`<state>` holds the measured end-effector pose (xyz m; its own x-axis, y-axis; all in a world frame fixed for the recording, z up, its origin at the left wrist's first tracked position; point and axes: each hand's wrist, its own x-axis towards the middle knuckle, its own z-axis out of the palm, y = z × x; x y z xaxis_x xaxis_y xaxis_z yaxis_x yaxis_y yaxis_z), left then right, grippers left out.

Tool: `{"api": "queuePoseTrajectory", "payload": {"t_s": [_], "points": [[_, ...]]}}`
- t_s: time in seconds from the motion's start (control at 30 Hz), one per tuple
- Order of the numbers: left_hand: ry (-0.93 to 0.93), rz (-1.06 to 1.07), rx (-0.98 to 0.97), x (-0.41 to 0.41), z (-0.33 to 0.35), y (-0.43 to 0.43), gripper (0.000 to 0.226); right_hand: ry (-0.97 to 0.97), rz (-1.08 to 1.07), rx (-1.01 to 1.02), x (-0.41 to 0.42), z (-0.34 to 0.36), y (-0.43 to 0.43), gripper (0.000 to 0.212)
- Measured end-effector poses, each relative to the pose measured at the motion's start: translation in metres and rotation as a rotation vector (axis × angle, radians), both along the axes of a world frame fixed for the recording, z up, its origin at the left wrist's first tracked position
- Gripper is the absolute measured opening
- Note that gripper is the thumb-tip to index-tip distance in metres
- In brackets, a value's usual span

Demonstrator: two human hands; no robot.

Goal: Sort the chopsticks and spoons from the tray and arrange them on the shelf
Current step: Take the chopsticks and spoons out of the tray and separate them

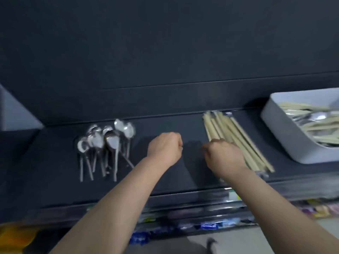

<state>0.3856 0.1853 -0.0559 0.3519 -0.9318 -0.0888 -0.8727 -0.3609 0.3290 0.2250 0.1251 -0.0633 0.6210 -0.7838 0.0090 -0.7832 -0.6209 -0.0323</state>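
Several metal spoons (104, 143) in clear wrappers lie in a loose group on the left of the dark shelf (165, 176). A pile of pale wooden chopsticks (236, 136) lies on the right of the shelf, running front to back. My left hand (164, 148) hovers between the two groups, fingers curled into a fist with nothing visible in it. My right hand (223, 155) is over the near left edge of the chopstick pile, fingers curled under; the frame hides whether it holds any chopsticks. The grey tray (275, 129) at the far right holds more chopsticks and wrapped spoons.
A dark back panel rises behind the shelf. A pale wall corner (16, 116) shows at the far left. Below the shelf's front edge are lower shelves with colourful packaged goods (211, 226). Bare shelf surface lies between the spoons and the chopsticks.
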Motion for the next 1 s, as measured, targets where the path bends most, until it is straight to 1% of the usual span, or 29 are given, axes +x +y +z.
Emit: {"api": "queuePoseTrajectory", "payload": {"t_s": [0.13,0.2,0.27,0.33,0.4,0.47,0.63,0.77,0.87,0.93,1.0], "points": [[0.058,-0.127,-0.070,-0.066,0.012,-0.033,0.015,-0.120,-0.160,-0.164,-0.078,0.013,-0.027,0.027],[0.092,-0.167,-0.129,-0.101,0.019,-0.052,0.016,-0.205,-0.243,-0.245,-0.117,0.021,-0.047,0.022],[0.104,-0.195,-0.193,-0.139,0.026,-0.073,0.016,-0.237,-0.301,-0.304,-0.156,0.026,-0.068,0.023],[0.098,-0.217,-0.250,-0.180,0.033,-0.096,0.016,-0.238,-0.326,-0.318,-0.195,0.030,-0.090,0.030],[0.098,-0.223,-0.297,-0.220,0.038,-0.119,0.016,-0.204,-0.329,-0.280,-0.235,0.030,-0.114,0.034],[0.092,-0.225,-0.314,-0.257,0.041,-0.144,0.017,-0.180,-0.337,-0.240,-0.276,0.029,-0.134,0.034],[0.078,-0.229,-0.201,-0.325,0.040,-0.192,0.019,-0.254,-0.362,-0.214,-0.350,0.026,-0.173,0.024],[0.044,-0.259,-0.047,-0.353,0.029,-0.220,0.017,-0.328,-0.294,-0.110,-0.365,0.028,-0.187,0.023],[0.005,-0.272,0.042,-0.364,0.027,-0.241,0.026,-0.348,-0.276,-0.110,-0.369,0.027,-0.192,0.022],[-0.065,-0.316,0.097,-0.369,0.027,-0.252,0.025,-0.346,-0.272,-0.110,-0.371,0.026,-0.196,0.022],[-0.191,-0.387,0.110,-0.370,0.027,-0.260,0.021,-0.338,-0.276,-0.088,-0.371,0.027,-0.200,0.022]]}}
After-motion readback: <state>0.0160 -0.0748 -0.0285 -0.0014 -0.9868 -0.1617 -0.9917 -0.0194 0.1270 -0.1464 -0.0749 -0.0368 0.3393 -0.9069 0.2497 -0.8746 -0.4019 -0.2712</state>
